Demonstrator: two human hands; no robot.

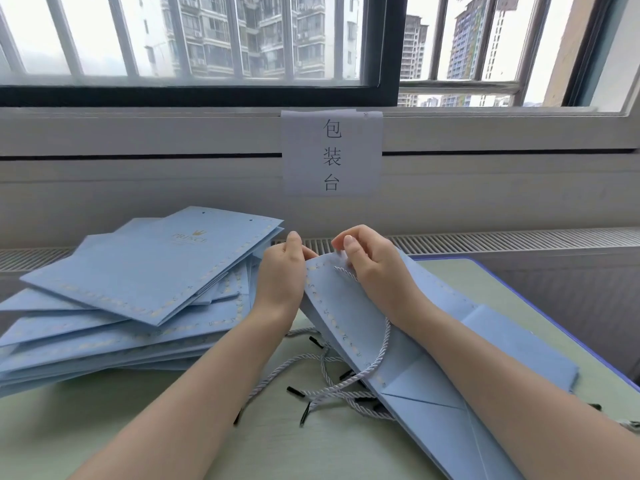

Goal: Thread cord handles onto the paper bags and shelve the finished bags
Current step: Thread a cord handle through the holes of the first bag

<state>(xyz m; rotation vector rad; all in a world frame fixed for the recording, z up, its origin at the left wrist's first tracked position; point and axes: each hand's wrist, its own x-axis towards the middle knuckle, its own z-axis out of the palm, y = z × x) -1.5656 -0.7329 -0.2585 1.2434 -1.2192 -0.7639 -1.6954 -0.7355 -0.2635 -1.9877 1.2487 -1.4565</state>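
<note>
- I have both hands at the top edge of one light blue paper bag (pixel 349 327), which lies folded flat and tilted up from the table (pixel 311 452).
- My left hand (pixel 282 275) grips the bag's near corner, fingers curled behind the paper where I cannot see them.
- My right hand (pixel 369 261) pinches at the top edge, thumb and fingertips bunched; whatever sits between them is too small for me to make out.
- A white twisted cord (pixel 379 355) emerges just under that hand and loops down across the bag's face; its entry into the paper is hidden by my fingers.
- More loose cords (pixel 311 375) with black tips lie tangled on the table under the bag, partly covered by it.
- The bag's lower end runs out of the bottom of the view.
- A fanned stack of flat bags (pixel 138 289) lies to my left, its left side cut off; the top one bears gold lettering I can barely read.
- The table is pale green with a blue rim.
- Behind it are a radiator grille (pixel 519 237), a white sill with a taped paper sign (pixel 331 152), and a barred window (pixel 207 39) facing apartment towers.
</note>
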